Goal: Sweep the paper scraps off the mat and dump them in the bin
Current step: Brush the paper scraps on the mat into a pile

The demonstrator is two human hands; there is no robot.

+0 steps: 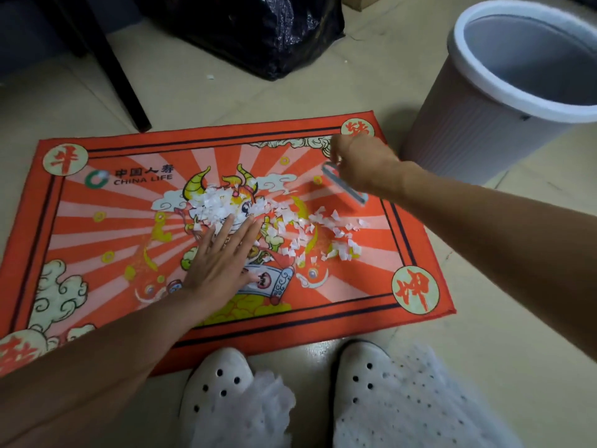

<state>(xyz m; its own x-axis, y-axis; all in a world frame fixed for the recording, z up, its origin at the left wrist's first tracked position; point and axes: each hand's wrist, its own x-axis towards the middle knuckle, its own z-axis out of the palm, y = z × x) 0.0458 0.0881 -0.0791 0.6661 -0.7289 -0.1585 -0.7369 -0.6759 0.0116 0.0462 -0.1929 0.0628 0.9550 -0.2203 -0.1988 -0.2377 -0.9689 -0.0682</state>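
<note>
A red printed mat (pixel 80 202) lies on the floor. White paper scraps (pixel 223 202) are heaped at its middle and scattered off to the right (pixel 336 234). My left hand (pixel 223 257) lies flat on the mat, fingers straight, fingertips touching the near side of the heap. My right hand (pixel 361 163) hovers over the mat's far right part and grips a small grey flat-edged tool (pixel 345 185), whose blade hangs above the scattered scraps. A grey bin (pixel 478 124) with a white rim stands tilted just past the mat's right far corner.
A black plastic bag (pixel 258 30) sits on the floor behind the mat. A dark furniture leg (pixel 119 72) stands at the far left. One stray scrap (pixel 210 77) lies on the floor. My feet in white clogs (pixel 219 383) are at the mat's near edge.
</note>
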